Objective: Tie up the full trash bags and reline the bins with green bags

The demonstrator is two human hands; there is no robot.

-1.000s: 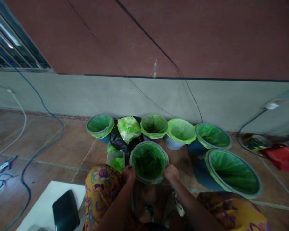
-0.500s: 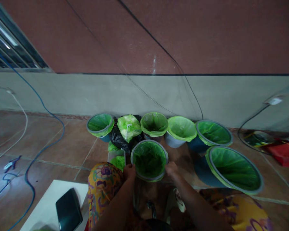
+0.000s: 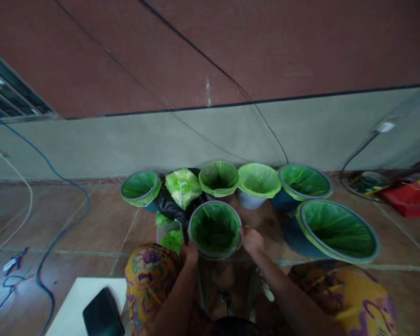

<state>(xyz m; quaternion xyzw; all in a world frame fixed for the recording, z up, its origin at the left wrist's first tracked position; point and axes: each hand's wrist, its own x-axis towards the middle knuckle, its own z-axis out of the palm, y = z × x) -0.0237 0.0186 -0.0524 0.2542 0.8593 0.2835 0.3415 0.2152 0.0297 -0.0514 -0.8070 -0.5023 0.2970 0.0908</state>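
Between my knees stands a round trash bin (image 3: 215,255) with a grey rim, lined with a green plastic bag (image 3: 215,228). My left hand (image 3: 189,253) is closed at the left side of its rim, the fingertips partly hidden. On the opposite side my right hand (image 3: 252,240) pinches the rim's edge, thumb and fingers together. Whether each hand grips the rim itself or the bag folded over it is hard to make out. Just left of my left hand is a small box-like container (image 3: 165,229) with green plastic in it.
Along the wall stand more green-lined bins: a blue one (image 3: 290,201), a pale one (image 3: 251,200) and a large one (image 3: 303,240) at right. A black bag (image 3: 170,203) holds a green bundle (image 3: 184,186). A phone (image 3: 103,313) lies on a white surface (image 3: 68,308). A blue cable (image 3: 61,231) crosses the floor.
My view has tilted and shifted slightly. My right hand sits a little higher along the bin's right rim, with its fingers more bunched. The left hand stays at the left rim.
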